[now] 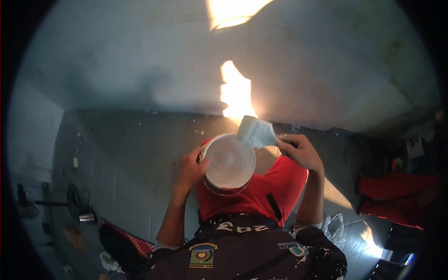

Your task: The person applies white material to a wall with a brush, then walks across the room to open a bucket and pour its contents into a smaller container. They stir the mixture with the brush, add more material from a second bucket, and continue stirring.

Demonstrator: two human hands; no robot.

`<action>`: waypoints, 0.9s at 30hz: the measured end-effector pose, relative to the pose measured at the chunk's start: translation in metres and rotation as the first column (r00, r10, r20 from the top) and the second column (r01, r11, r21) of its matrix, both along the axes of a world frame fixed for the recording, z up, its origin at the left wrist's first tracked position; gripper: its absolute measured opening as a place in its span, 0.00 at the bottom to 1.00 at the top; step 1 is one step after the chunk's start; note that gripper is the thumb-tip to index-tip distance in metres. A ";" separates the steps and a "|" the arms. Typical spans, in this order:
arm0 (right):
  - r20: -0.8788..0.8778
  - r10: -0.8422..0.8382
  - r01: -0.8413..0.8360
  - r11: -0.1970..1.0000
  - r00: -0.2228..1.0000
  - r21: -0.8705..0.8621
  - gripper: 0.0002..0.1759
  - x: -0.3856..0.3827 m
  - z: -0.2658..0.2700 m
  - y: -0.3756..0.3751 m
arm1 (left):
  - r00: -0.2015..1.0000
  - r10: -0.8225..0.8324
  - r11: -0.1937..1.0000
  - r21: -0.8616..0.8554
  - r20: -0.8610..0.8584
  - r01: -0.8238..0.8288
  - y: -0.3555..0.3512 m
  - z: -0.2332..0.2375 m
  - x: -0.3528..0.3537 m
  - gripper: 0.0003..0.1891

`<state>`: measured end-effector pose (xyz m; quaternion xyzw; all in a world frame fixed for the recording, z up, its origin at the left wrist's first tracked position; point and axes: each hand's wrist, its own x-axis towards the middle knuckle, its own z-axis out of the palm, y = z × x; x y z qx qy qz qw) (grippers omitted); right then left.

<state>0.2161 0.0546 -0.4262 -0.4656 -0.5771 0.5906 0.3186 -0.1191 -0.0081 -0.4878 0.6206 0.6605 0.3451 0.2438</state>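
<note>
My left hand (192, 167) grips the rim of a round paint bucket (229, 163) at its left side. Inside the bucket is a pale, whitish layer; it is held over my lap, in front of my red trousers (284, 186). My right hand (298, 150) is closed around the handle of a wide paintbrush (257, 132). The brush head is coated in pale paint and overlaps the bucket's far right rim in this view.
A pale wall (154, 70) rises ahead, with bright sunlight patches on it. Grey floor tiles (130, 158) carry small white specks. At right lie a clear plastic bag (334, 228) and red cloth (396, 198); at left, a cable (77, 147) and dark cloth (123, 242).
</note>
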 end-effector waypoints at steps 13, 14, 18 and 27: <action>0.810 0.185 -0.632 0.727 0.557 0.269 0.12 -0.109 -0.044 -0.042 | 0.999 -0.017 0.996 -0.082 0.044 0.021 0.000 0.005 0.001 0.12; 0.808 0.189 -0.634 0.725 0.558 0.268 0.12 -0.115 -0.050 -0.042 | 0.999 -0.019 0.997 -0.075 0.039 0.021 0.000 0.005 0.001 0.12; 0.814 0.123 -0.621 0.713 0.567 0.325 0.15 -0.131 -0.074 -0.038 | 0.999 -0.025 0.999 -0.048 0.034 0.026 0.000 0.002 0.000 0.13; 0.796 -0.017 -0.531 0.736 0.606 0.420 0.12 -0.156 -0.111 -0.020 | 0.999 -0.027 0.998 -0.051 0.021 0.028 -0.001 0.014 0.002 0.13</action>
